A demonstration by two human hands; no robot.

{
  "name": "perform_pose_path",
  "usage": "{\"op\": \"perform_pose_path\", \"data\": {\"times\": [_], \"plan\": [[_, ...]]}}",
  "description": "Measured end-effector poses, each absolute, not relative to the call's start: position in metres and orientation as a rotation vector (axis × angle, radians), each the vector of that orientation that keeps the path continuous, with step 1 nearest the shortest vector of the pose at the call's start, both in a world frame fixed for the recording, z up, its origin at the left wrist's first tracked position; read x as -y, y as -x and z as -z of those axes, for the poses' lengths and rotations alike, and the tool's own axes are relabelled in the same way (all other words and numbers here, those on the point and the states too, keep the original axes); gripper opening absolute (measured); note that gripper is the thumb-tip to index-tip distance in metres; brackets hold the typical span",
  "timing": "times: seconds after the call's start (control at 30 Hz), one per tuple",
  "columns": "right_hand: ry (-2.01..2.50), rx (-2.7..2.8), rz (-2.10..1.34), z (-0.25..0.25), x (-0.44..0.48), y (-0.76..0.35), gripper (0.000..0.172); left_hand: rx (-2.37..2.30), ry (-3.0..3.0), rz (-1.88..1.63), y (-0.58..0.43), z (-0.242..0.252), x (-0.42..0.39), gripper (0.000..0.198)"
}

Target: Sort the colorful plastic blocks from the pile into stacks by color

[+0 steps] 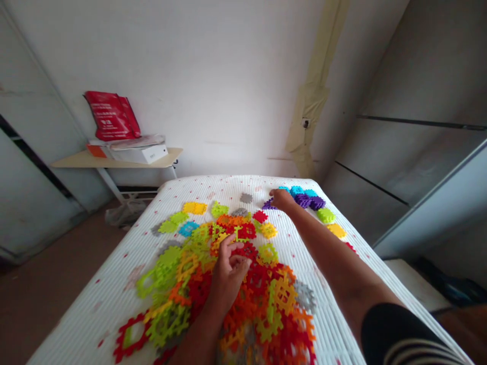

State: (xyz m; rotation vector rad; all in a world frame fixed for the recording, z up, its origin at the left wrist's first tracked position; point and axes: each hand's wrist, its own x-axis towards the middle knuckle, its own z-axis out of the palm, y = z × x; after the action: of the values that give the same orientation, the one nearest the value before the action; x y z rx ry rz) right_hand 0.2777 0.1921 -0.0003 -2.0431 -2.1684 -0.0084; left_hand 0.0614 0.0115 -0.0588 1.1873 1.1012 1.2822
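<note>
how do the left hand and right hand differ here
The left hand is close in, fingers curled over the big heap of plastic pieces; the right hand reaches far out to the purple pieces. The right arm is stretched out, with a black striped sleeve; the left forearm shows none. Both hands are bare, above the white mattress.

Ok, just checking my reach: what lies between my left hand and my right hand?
Red plastic pieces and a yellow plastic piece, in the head view.

Near end of the plastic tile heap (262, 324), cut off and blurred
</note>
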Motion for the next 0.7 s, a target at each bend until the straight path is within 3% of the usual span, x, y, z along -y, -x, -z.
{"op": "perform_pose_path", "data": {"times": [0.5,0.7], "plan": [[2.096,2.248,0.031,0.027,-0.205,-0.276,0.031,-1.115,-1.206,-1.256,-0.062,0.055,-0.01,0.055],[2.137,2.273,0.029,0.029,-0.203,-0.275,0.039,-1.114,-1.209,-1.25,-0.062,0.059,-0.012,0.055]]}}
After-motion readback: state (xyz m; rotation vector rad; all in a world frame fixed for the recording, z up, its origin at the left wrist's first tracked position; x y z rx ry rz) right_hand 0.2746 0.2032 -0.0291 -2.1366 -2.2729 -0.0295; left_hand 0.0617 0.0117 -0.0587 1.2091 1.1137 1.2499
